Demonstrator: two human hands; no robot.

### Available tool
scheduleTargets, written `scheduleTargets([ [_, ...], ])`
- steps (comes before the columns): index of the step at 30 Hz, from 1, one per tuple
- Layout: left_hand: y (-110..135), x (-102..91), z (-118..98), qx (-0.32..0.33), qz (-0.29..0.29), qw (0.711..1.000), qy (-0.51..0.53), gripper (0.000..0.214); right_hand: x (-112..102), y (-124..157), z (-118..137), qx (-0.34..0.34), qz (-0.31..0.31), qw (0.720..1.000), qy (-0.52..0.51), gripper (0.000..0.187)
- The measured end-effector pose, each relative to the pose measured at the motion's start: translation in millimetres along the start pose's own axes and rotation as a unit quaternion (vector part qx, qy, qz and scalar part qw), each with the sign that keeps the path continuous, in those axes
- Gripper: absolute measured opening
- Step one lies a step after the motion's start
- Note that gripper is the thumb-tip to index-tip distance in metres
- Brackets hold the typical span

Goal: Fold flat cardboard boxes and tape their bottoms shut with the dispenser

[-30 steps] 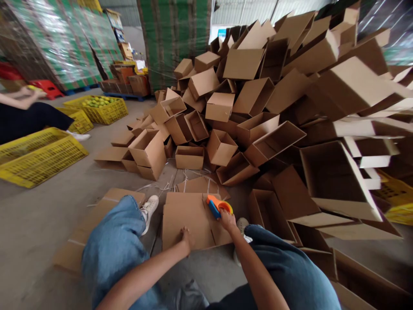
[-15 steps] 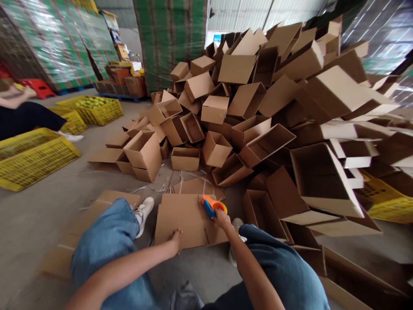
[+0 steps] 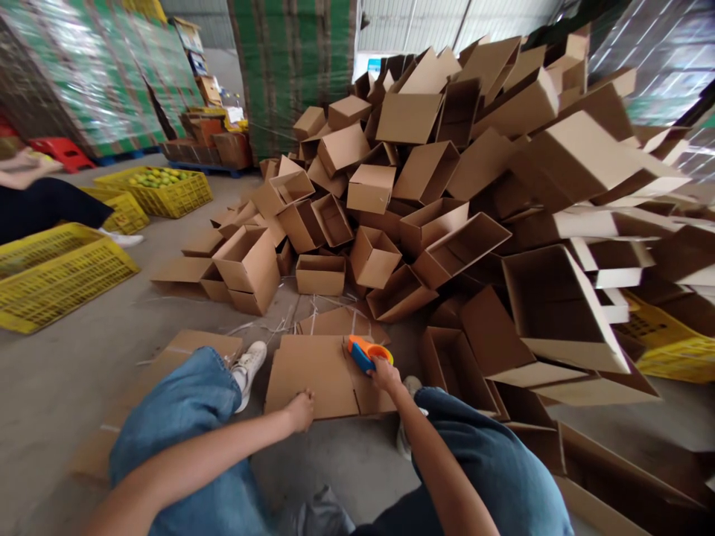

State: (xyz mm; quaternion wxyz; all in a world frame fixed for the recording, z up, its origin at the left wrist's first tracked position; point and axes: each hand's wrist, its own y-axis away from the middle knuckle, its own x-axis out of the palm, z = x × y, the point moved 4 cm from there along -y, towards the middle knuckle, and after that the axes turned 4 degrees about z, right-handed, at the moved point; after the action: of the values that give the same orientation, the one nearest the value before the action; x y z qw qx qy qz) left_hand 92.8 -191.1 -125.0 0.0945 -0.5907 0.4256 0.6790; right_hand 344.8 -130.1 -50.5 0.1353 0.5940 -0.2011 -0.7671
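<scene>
Between my feet lies a flattened cardboard box (image 3: pixel 313 365), its long seam running toward me on the right side. My left hand (image 3: pixel 302 410) is closed at its near edge, fingers curled over the top. In my right hand (image 3: pixel 385 374) is an orange and blue tape dispenser (image 3: pixel 363 356) with a yellow ring at its back. The dispenser is over the right part of the cardboard, close to the seam; whether it touches the surface I cannot tell. My right fingers wrap round its handle and partly hide it.
A tall heap of open cardboard boxes (image 3: pixel 372 186) rises ahead and to the right. Flat cardboard (image 3: pixel 195 344) lies under my left leg. Yellow crates (image 3: pixel 61 275) stand at left, one with greenish-yellow fruit (image 3: pixel 159 177), beside a seated person (image 3: pixel 45 205). White straps litter the floor.
My left hand has shifted slightly left, and the near edge of the flattened box has moved a little away from me. My right hand and the tape dispenser have barely moved.
</scene>
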Motion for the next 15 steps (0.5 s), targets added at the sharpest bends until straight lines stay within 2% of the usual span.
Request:
scheduleTargets([
  [3,6,-16.1,2,0.024,0.003,0.999,-0.031,0.046,-5,-1,-2,-0.002,-0.007,1.0,-0.023,0.042],
  [6,14,-40.2,-2,0.043,-0.019,0.998,-0.051,0.048,-12,-2,-9,-0.015,-0.021,0.998,-0.054,0.04],
  [9,28,-74.4,-14,0.101,-0.064,0.989,-0.092,0.049,-22,-4,-19,-0.033,-0.035,0.994,-0.095,0.036],
  [12,46,-113.5,-26,0.125,-0.088,0.983,-0.099,0.047,-30,-8,-30,-0.035,-0.058,0.988,-0.138,0.033],
  [15,63,-148.3,-32,0.134,-0.067,0.985,-0.082,0.035,-37,-14,-40,-0.029,-0.081,0.979,-0.182,0.031],
])
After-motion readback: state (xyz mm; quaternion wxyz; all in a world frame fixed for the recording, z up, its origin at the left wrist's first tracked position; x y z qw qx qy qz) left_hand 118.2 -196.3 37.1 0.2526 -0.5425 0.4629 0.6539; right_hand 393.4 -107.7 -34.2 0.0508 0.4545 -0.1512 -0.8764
